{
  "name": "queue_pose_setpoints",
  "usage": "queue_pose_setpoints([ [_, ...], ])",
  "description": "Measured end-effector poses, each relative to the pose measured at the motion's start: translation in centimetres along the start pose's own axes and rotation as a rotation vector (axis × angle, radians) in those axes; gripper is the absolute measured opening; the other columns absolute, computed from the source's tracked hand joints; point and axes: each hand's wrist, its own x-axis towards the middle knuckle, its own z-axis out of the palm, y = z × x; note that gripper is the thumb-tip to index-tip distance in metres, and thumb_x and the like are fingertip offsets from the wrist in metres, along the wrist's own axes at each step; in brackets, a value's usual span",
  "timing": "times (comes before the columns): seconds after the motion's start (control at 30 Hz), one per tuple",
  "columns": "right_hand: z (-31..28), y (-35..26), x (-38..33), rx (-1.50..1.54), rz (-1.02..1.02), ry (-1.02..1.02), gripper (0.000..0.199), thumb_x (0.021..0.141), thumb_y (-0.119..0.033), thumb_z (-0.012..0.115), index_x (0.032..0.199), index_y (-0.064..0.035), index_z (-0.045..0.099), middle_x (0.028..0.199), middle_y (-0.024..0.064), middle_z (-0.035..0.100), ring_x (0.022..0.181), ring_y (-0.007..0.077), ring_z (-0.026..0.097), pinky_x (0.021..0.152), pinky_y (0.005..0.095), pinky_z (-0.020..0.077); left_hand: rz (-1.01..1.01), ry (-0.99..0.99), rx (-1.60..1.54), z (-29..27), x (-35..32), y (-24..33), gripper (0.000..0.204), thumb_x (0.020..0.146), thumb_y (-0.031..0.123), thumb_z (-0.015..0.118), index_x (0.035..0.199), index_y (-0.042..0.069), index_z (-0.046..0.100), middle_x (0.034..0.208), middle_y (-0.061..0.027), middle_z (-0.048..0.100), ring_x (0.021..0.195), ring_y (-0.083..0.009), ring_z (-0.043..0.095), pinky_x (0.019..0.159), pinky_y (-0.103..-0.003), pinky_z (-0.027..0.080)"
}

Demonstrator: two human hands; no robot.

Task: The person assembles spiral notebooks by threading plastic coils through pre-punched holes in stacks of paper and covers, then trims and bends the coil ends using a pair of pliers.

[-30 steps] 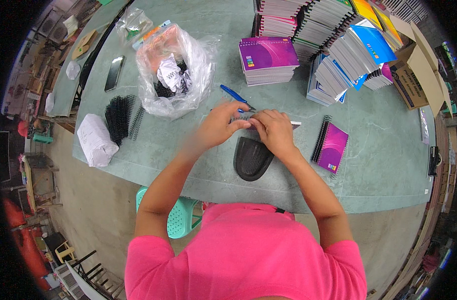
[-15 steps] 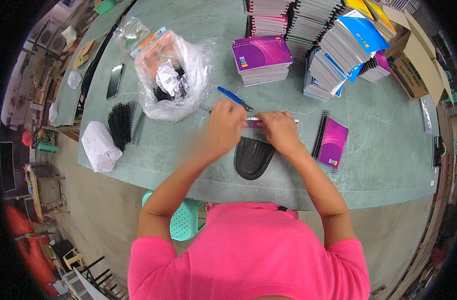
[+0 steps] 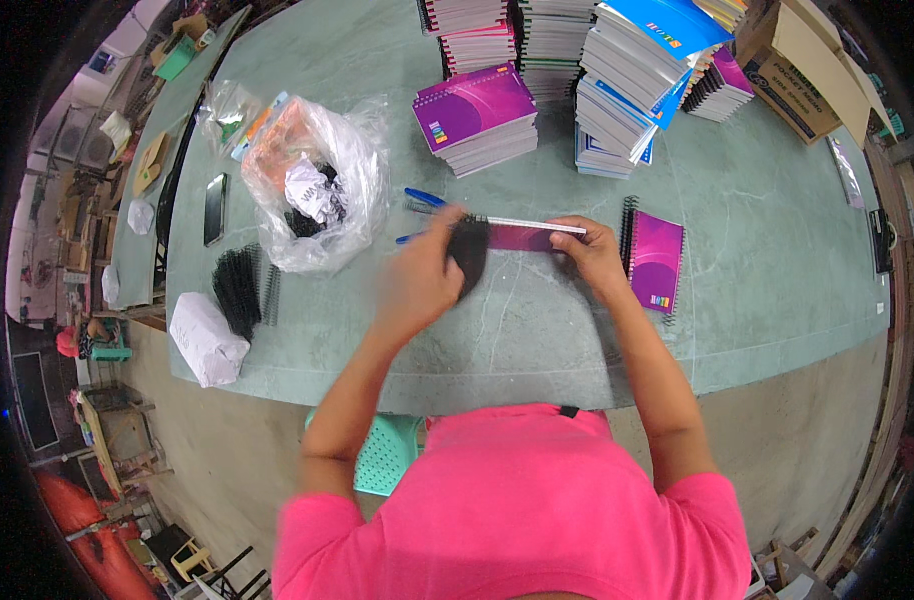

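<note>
Holding a purple notebook (image 3: pixel 522 236) edge-up over the green tabletop (image 3: pixel 537 320), both hands apart: right hand (image 3: pixel 589 255) pinching its end, left hand (image 3: pixel 422 280) clamped on a black pouch (image 3: pixel 469 250) beside it.

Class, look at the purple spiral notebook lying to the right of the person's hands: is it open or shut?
Shut. The purple spiral notebook lies flat on the green table with its purple cover up and its black coil along the left edge; no inside pages show.

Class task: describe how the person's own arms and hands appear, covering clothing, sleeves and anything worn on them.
Both forearms are bare. A bright pink short-sleeved top covers the shoulders and upper arms. The left hand and right hand wear no gloves; no watch or bracelet shows on either wrist. The left hand is motion-blurred.
</note>
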Motion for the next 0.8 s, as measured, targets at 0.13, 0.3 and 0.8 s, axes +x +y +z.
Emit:
queue_pose_setpoints([
  [0.13,-0.2,-0.9,-0.7,-0.067,-0.050,-0.005,0.019,0.078,-0.005,0.068,0.097,-0.0011,0.067,0.089,0.0026,0.066,0.080,0.0089,0.058,0.073,0.0229,0.0453,0.204,0.079,-0.142,-1.3,0.0,0.7,0.033,0.078,0.007,0.060,0.111,0.009,0.062,0.104,-0.0109,0.064,0.095,-0.0275,0.060,0.084,-0.036,0.045],
  [0.3,0.7,-1.3,-1.0,-0.051,0.008,-0.002,0.018,0.078,-0.005,0.067,0.095,-0.0009,0.067,0.089,0.0037,0.067,0.080,0.0095,0.058,0.074,0.0233,0.0454,0.122,-0.224,0.222,1.1,-0.7,0.2,0.035,0.079,0.006,0.060,0.114,0.011,0.060,0.106,-0.0121,0.063,0.094,-0.0283,0.060,0.083,-0.035,0.046],
  [0.8,0.6,-0.3,-0.7,-0.050,-0.017,-0.037,0.015,0.078,-0.002,0.066,0.092,-0.0021,0.067,0.084,0.0014,0.065,0.075,0.0078,0.055,0.070,0.0220,0.0444,0.268,-0.124,0.040,2.2,0.6,0.4,0.038,0.079,0.004,0.061,0.116,0.012,0.060,0.101,-0.0117,0.063,0.090,-0.0266,0.060,0.080,-0.033,0.046],
])
